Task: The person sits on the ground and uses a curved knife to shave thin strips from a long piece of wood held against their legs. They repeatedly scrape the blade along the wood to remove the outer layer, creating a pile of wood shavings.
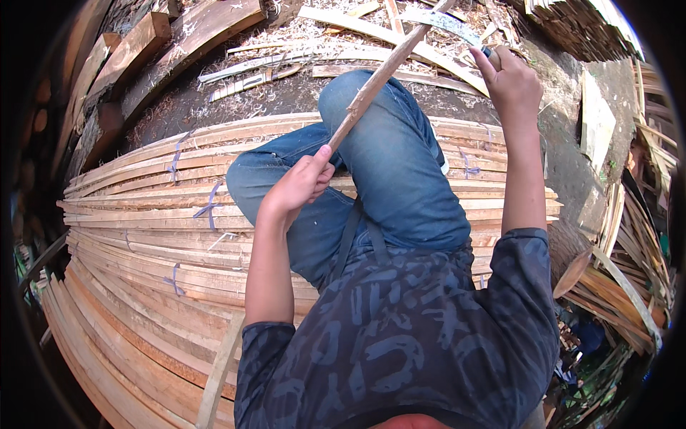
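My left hand [306, 177] is closed round the near end of a long wooden stick [376, 82]. The stick slants up and away to the right, across my raised knee, and its far end runs toward the top edge of the view. My right hand [516, 84] grips the handle of a knife with a curved, pale blade [455, 27], out beyond my knee on the right. The blade points left and meets the stick near its far end; whether it touches the wood I cannot tell.
I sit with bent legs in jeans [393, 157] on bundled wooden strips [136, 222] tied with purple ties [209, 206]. Thick beams [189, 50] lie at the far left. Shavings and loose slats [271, 58] cover the ground ahead. A cut log [572, 273] and split wood stand on the right.
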Tool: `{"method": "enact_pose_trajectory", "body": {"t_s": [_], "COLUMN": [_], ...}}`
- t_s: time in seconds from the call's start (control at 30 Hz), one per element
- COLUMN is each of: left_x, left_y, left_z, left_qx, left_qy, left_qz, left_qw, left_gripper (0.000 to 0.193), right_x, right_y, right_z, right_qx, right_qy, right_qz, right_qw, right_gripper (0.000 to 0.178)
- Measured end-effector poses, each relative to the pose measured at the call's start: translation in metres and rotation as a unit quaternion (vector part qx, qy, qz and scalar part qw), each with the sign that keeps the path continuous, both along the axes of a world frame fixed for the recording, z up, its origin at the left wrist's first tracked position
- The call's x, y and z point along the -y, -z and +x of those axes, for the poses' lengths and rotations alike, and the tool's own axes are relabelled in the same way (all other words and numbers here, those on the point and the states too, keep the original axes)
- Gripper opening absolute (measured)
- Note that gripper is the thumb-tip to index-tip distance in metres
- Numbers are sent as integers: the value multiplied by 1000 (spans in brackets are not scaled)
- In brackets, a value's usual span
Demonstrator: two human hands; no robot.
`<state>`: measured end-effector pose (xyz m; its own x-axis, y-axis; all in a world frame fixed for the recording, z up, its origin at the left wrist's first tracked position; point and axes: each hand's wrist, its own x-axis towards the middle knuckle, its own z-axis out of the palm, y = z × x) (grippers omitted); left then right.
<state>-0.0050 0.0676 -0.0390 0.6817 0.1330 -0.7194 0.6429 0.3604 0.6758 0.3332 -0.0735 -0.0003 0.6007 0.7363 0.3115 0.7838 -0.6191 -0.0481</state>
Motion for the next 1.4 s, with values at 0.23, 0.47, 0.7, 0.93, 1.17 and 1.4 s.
{"method": "enact_pose_trajectory", "body": {"t_s": [0.23, 0.47, 0.7, 0.93, 1.17, 1.4], "left_x": [-3, -1, 0, -2, -1, -1], "left_y": [6, 1, -3, 4, 2, 1], "left_z": [-3, -3, 5, 2, 1, 4], "left_qx": [-8, -17, -11, -22, -21, -17], "left_qy": [-3, -10, 0, 9, 4, 13], "left_qz": [-31, -28, 0, -36, -41, -34], "left_qw": [999, 999, 1000, 999, 999, 999], "left_gripper": [62, 61, 61, 63, 63, 62], "right_x": [-1, 1, -5, 0, -3, 18], "right_y": [-5, 8, 11, 11, 16, 0], "right_z": [-20, -79, 40, -10, -76, 107], "right_qx": [-29, -122, 0, -71, -86, -22], "right_qy": [-58, -249, -135, -159, -315, 78], "right_qz": [32, -2, 24, 14, -6, 24], "right_qw": [997, 961, 991, 985, 945, 996], "right_gripper": [47, 41, 41, 41, 40, 49]}}
